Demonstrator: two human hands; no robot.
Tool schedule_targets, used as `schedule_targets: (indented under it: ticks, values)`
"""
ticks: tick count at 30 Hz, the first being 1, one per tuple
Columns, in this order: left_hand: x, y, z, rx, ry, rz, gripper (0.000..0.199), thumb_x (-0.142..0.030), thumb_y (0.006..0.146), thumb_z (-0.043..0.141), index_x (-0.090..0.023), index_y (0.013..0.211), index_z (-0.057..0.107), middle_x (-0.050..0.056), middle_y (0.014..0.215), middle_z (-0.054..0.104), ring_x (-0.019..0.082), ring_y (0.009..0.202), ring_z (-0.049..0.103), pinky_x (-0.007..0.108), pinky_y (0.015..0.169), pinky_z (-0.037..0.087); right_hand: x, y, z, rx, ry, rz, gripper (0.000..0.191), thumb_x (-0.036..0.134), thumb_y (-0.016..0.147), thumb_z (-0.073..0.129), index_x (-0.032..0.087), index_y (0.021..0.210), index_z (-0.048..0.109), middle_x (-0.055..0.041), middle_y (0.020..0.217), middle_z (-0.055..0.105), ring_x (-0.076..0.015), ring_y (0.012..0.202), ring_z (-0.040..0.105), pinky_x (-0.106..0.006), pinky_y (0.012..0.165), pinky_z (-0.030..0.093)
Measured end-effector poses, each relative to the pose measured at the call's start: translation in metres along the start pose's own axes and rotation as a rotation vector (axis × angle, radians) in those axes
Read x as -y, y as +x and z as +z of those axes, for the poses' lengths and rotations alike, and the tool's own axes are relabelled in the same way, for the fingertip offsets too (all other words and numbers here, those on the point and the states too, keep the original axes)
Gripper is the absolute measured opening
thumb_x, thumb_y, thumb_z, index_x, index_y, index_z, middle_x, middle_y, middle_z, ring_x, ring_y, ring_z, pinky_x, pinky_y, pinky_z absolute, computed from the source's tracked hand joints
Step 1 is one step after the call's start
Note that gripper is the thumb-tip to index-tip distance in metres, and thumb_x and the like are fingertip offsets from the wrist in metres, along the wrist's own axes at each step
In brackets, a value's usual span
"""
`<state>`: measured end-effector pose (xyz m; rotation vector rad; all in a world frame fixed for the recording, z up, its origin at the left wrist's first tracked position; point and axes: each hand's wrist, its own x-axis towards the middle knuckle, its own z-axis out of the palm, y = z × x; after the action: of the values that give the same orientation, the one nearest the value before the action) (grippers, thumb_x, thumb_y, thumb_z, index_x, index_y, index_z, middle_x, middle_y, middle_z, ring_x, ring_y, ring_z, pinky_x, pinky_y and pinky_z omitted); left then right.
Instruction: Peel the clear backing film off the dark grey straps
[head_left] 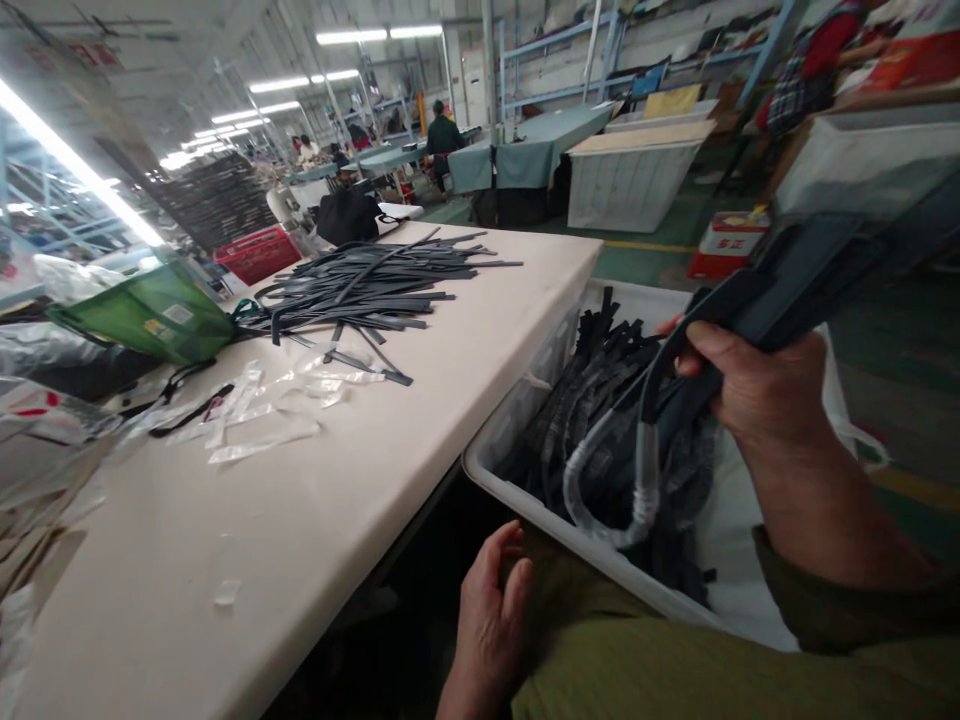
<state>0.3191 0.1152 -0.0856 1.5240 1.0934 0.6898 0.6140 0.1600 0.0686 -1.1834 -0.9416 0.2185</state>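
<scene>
My right hand [772, 390] is closed around a bundle of dark grey strips [795, 285], raised over a white plastic bin [555, 515]. One strip of the bundle loops downward, with a clear plastic sleeve [643, 480] on its lower part. Inside the bin lie many more dark strips [547, 440], some wrapped in clear film. Low in the view, my left hand [491, 600] is beside the bin's near side, its fingers loosely curled and apart from the thumb, with nothing in it. A heap of loose dark strips [375, 280] rests on the pale table [360, 510].
Scraps of clear film [262, 410] lie on the table near a green basket [150, 310] and a red crate [259, 255]. Beyond the bin stand a red and white can [727, 245] and a large white tub [634, 180]. Other people are at work farther back.
</scene>
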Motion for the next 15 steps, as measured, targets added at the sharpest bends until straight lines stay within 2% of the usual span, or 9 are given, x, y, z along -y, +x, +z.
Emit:
schedule_targets:
  ticks: [4, 9, 12, 15]
  values:
    - [0.039, -0.023, -0.008, -0.039, -0.027, -0.147, 0.047, -0.045, 0.090, 0.054, -0.020, 0.130, 0.058, 0.011, 0.125, 0.068, 0.024, 0.110, 0.065, 0.037, 0.097, 0.051, -0.024, 0.014, -0.007, -0.090, -0.148, -0.036, 0.009, 0.039, 0.080, 0.074, 0.031, 0.076, 0.073, 0.0019, 0.061, 0.065, -0.0192, 0.051, 0.055, -0.037, 0.052, 0.047]
    - [0.074, -0.046, -0.021, -0.148, 0.068, -0.220, 0.050, -0.049, 0.087, 0.053, -0.019, 0.126, 0.061, 0.011, 0.120, 0.071, 0.024, 0.108, 0.068, 0.036, 0.097, 0.051, -0.091, 0.018, 0.006, -0.201, -0.275, 0.062, 0.018, 0.036, 0.076, 0.067, 0.019, 0.078, 0.073, 0.0003, 0.051, 0.061, -0.0177, 0.047, 0.057, -0.032, 0.052, 0.049]
    - [0.089, -0.053, -0.028, -0.126, 0.165, -0.218, 0.052, -0.048, 0.087, 0.049, -0.017, 0.128, 0.059, 0.011, 0.121, 0.071, 0.023, 0.110, 0.067, 0.035, 0.099, 0.051, -0.125, 0.015, 0.017, -0.212, -0.333, 0.118, 0.022, 0.039, 0.074, 0.068, 0.017, 0.075, 0.071, -0.0001, 0.049, 0.060, -0.0187, 0.046, 0.058, -0.032, 0.051, 0.050]
    - [0.099, -0.054, -0.030, -0.059, 0.258, -0.205, 0.052, -0.046, 0.087, 0.048, -0.017, 0.130, 0.059, 0.012, 0.124, 0.070, 0.024, 0.113, 0.067, 0.034, 0.099, 0.051, -0.141, 0.014, 0.022, -0.219, -0.353, 0.106, 0.023, 0.040, 0.072, 0.070, 0.016, 0.072, 0.069, -0.0009, 0.049, 0.061, -0.0196, 0.046, 0.060, -0.033, 0.052, 0.052]
